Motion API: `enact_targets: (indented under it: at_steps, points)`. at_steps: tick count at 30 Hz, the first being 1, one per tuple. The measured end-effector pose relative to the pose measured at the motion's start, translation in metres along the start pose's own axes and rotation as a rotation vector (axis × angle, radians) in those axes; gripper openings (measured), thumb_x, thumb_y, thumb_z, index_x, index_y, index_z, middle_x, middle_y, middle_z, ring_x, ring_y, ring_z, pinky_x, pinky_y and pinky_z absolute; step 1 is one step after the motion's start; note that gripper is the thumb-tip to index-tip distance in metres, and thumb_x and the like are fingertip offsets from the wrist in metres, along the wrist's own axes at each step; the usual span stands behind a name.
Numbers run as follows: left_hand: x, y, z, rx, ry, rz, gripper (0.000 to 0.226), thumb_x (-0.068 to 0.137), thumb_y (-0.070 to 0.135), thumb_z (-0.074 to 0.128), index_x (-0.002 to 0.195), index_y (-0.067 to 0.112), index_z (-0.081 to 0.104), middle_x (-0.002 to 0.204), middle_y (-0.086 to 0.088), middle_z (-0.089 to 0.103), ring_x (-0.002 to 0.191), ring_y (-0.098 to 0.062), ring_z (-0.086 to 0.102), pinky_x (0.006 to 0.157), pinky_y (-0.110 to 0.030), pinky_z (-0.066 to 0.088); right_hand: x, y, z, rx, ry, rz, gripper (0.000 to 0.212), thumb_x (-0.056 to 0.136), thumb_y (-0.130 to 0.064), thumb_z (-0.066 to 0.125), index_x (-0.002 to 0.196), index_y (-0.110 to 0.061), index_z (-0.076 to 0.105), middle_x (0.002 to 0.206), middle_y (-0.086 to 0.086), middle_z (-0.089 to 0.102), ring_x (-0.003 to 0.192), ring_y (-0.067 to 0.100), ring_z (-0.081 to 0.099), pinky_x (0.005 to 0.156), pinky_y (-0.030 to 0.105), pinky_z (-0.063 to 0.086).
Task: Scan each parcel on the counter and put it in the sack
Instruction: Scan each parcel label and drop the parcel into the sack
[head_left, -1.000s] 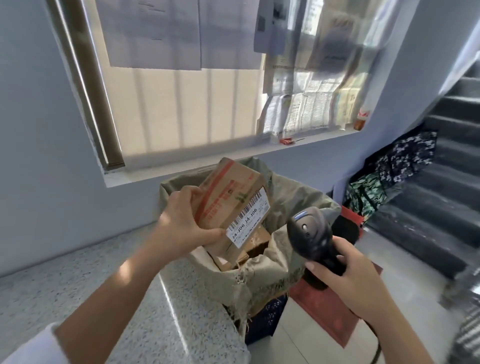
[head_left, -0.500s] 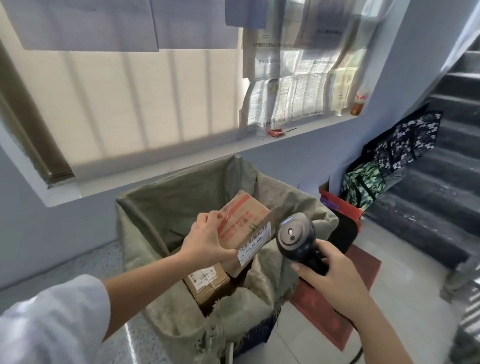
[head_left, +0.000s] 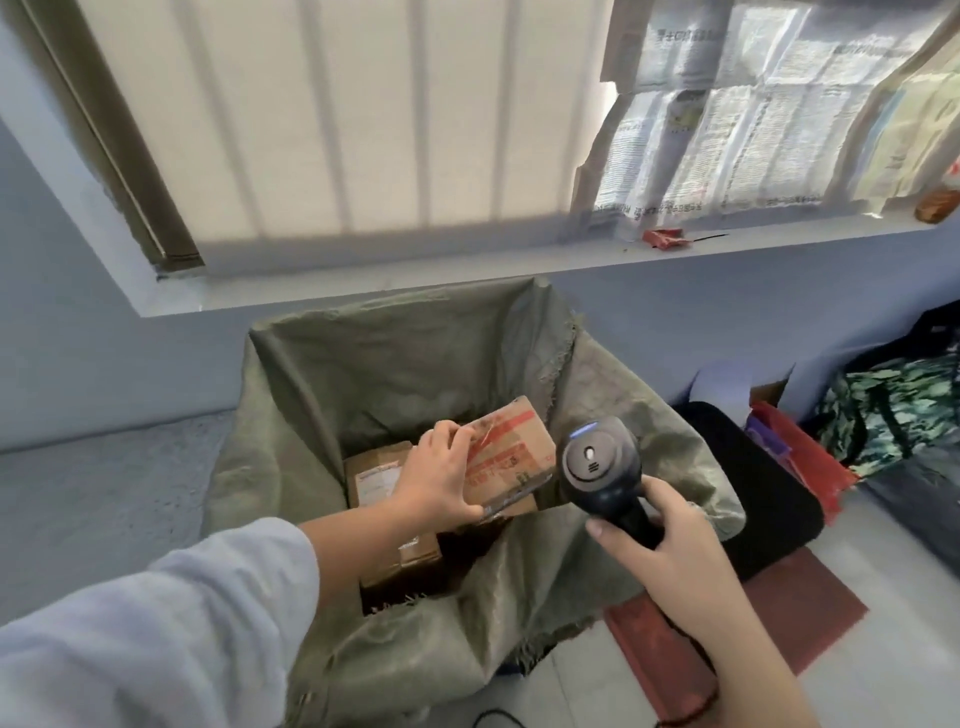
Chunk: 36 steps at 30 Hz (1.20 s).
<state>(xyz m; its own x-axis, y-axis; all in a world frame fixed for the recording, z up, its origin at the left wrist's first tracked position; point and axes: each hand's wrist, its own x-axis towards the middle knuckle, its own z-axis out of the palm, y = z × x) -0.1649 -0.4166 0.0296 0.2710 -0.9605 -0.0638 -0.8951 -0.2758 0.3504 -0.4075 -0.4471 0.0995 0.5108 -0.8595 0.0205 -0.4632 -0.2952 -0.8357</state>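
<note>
Frame centre: left hand (head_left: 434, 486) grips rectangular cardboard parcel (head_left: 506, 454) inside coarse woven sack (head_left: 597, 405); right hand (head_left: 662, 545) grips glossy black scanner (head_left: 597, 462).

Newspapers (head_left: 727, 140), camouflage bag (head_left: 904, 410), red mat (head_left: 810, 613)

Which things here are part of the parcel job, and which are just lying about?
In the job: parcel in left hand, scanner in right hand, sack.
Lying about: newspapers, patterned bag, red wrapper on the sill.

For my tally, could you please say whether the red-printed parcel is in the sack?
In, but unreleased: the left hand holds the parcel inside the sack, above other boxes.
</note>
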Motion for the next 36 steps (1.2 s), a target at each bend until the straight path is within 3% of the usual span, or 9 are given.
enact_targets:
  at_steps: [3,6,10,16,22,27,30,36]
  points:
    - [0.009,0.002,0.021,0.060,-0.065,0.039,0.091,0.067,0.048,0.074,0.138,0.018,0.027,0.136,-0.005,0.028,0.127,-0.023,0.031,0.107,-0.035,0.033,0.013,0.012,-0.002,0.030,-0.016,0.022,0.031,0.074,-0.027,0.075,0.102,-0.027,0.061,0.096,-0.012,0.066,0.092,0.001,0.060,0.072,0.016,0.042]
    - [0.015,0.002,0.033,0.076,-0.127,0.074,0.092,0.069,0.046,0.073,0.141,0.017,0.023,0.142,-0.006,0.023,0.132,-0.022,0.026,0.110,-0.034,0.029,0.023,0.020,-0.003,0.045,-0.030,0.038,0.030,0.075,-0.025,0.075,0.100,-0.029,0.060,0.096,-0.012,0.066,0.089,-0.004,0.059,0.070,0.009,0.043]
    - [0.018,0.000,0.044,-0.001,-0.241,0.080,0.088,0.070,0.043,0.074,0.140,0.020,0.025,0.136,-0.001,0.027,0.125,-0.018,0.030,0.101,-0.028,0.037,0.031,0.026,-0.001,0.027,-0.040,0.045,0.030,0.074,-0.022,0.075,0.098,-0.031,0.058,0.094,-0.012,0.065,0.088,-0.007,0.057,0.068,0.004,0.041]
    - [0.023,-0.012,0.061,-0.026,-0.484,-0.002,0.088,0.067,0.046,0.075,0.138,0.023,0.028,0.136,0.000,0.029,0.123,-0.019,0.033,0.101,-0.037,0.041,0.035,0.031,0.001,0.014,-0.059,0.066,0.029,0.075,-0.026,0.074,0.100,-0.028,0.060,0.095,-0.012,0.065,0.092,0.000,0.058,0.070,0.010,0.041]
    - [0.023,-0.018,0.077,0.048,-0.519,-0.013,0.098,0.067,0.038,0.077,0.144,0.025,0.017,0.142,-0.003,0.021,0.129,-0.021,0.027,0.104,-0.038,0.039,0.038,0.030,0.002,-0.007,-0.073,0.073,0.029,0.075,-0.026,0.074,0.098,-0.032,0.057,0.096,-0.015,0.063,0.089,-0.005,0.057,0.068,0.006,0.041]
    - [0.021,-0.027,0.084,0.174,-0.531,0.024,0.103,0.068,0.034,0.078,0.146,0.028,0.011,0.143,-0.006,0.021,0.128,-0.024,0.029,0.098,-0.035,0.041,0.037,0.032,0.005,0.006,-0.091,0.080,0.029,0.075,-0.027,0.074,0.100,-0.030,0.059,0.096,-0.012,0.064,0.090,-0.004,0.057,0.070,0.014,0.041]
    - [0.015,-0.029,0.096,0.269,-0.517,0.077,0.105,0.072,0.038,0.075,0.149,0.029,0.003,0.145,-0.011,0.020,0.130,-0.029,0.027,0.100,-0.040,0.041,0.036,0.032,0.009,-0.002,-0.097,0.075,0.030,0.075,-0.025,0.075,0.099,-0.033,0.058,0.097,-0.014,0.063,0.092,-0.003,0.057,0.072,0.013,0.039]
    - [0.007,-0.030,0.111,0.447,-0.592,0.109,0.097,0.085,0.047,0.060,0.149,0.033,-0.011,0.153,-0.018,0.008,0.140,-0.034,0.011,0.113,-0.053,0.014,0.030,0.035,0.012,-0.017,-0.113,0.071,0.031,0.076,-0.028,0.074,0.103,-0.031,0.058,0.101,-0.014,0.063,0.095,-0.003,0.056,0.072,0.012,0.039]
